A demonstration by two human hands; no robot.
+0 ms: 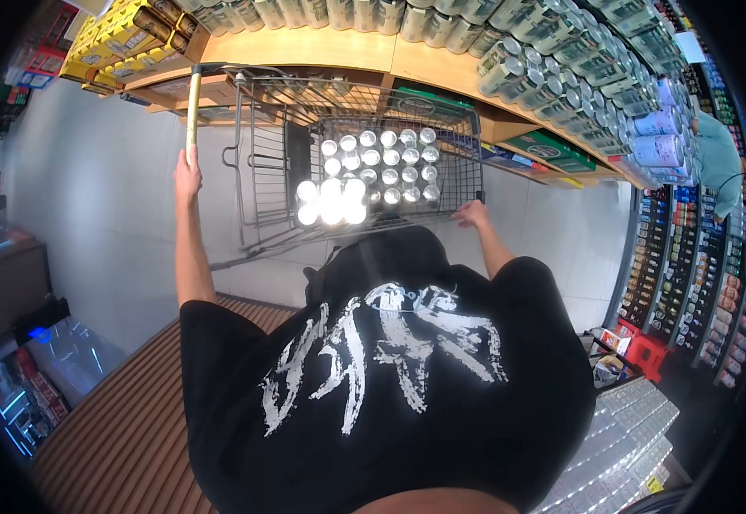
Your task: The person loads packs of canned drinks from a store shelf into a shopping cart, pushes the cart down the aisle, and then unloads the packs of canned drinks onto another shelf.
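A wire shopping cart (248, 184) stands sideways in front of me, its handle (193, 111) on the left. My left hand (188, 176) is wrapped around the near end of that pale yellow handle. At the cart's near right corner, my right hand (473, 212) is closed on the wire rim, with its fingertips partly hidden. Inside the basket, silver-topped cans (390, 175) stand upright in rows. A smaller group of cans (332, 201) at the near left looks higher and is washed out by glare.
Beyond the cart, a wooden shelf (304, 51) carries many cans (553, 64). Yellow cartons (120, 38) sit at the upper left. A person in a light green top (716, 154) is at the right, beside bottle racks (686, 257). A ribbed brown surface (133, 411) lies at lower left.
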